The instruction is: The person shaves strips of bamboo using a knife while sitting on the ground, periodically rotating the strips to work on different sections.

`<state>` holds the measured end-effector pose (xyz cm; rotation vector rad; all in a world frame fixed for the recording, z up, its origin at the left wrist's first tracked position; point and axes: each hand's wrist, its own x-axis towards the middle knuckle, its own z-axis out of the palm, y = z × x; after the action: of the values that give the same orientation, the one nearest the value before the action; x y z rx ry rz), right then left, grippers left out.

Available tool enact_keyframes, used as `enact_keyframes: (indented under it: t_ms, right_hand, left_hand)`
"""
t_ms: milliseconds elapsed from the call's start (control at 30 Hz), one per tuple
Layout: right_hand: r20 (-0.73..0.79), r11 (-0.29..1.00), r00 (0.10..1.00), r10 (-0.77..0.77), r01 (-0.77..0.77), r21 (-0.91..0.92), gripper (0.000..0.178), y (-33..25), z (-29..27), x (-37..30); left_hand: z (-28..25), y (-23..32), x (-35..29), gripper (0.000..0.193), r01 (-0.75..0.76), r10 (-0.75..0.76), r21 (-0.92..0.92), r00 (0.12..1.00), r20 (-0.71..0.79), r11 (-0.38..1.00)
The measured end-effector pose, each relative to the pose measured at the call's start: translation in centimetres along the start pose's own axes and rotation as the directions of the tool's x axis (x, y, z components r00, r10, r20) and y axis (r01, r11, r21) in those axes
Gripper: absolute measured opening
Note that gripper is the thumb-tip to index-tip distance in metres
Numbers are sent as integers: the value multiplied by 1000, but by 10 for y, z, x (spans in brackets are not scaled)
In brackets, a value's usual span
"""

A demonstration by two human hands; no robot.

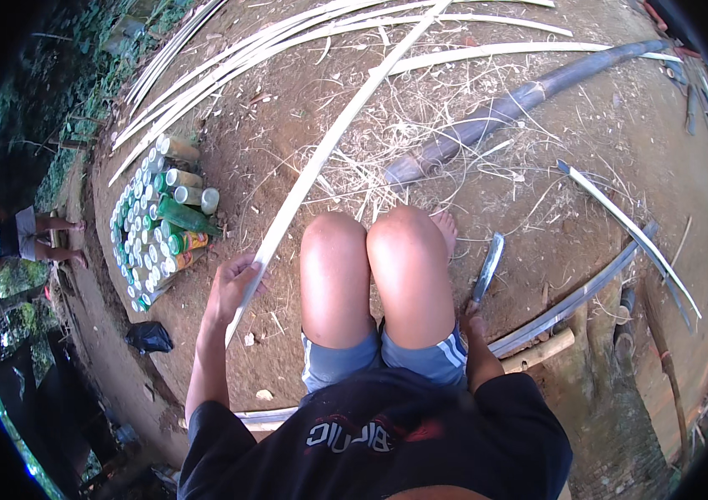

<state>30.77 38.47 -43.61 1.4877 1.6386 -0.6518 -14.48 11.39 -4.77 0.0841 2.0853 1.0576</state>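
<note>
A long pale bamboo strip (314, 169) slants from beside my left thigh up to the far side of the yard. My left hand (236, 287) is closed around its near part, thumb along the strip. Down beside my right thigh, my right hand (473, 322) grips a knife (488, 268), its blade pointing away from me and apart from the strip. Part of that hand and the knife's handle are hidden in shade next to my shorts. My bare knees (371, 250) are between the two hands.
Thin curled shavings (354, 179) litter the soil ahead, beside a dark bamboo pole (529, 96). More pale strips (262, 62) lie at the far left. Stacked bottles (154, 225) and a black plastic bag (150, 336) sit left. Split bamboo (575, 304) lies right; another person (25, 233) is far left.
</note>
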Motion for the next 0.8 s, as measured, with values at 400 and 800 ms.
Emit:
enact_keyframes:
  t_ms: [400, 800]
  right_hand:
    - [72, 729, 997, 9, -56, 682, 62, -45, -57, -43]
    - [-781, 100, 534, -323, 841, 532, 23, -61, -300, -262]
  left_hand:
    - [-1, 35, -36, 31, 31, -7, -167, 990, 143, 986]
    - [11, -8, -136, 25, 107, -45, -220, 962, 268, 970]
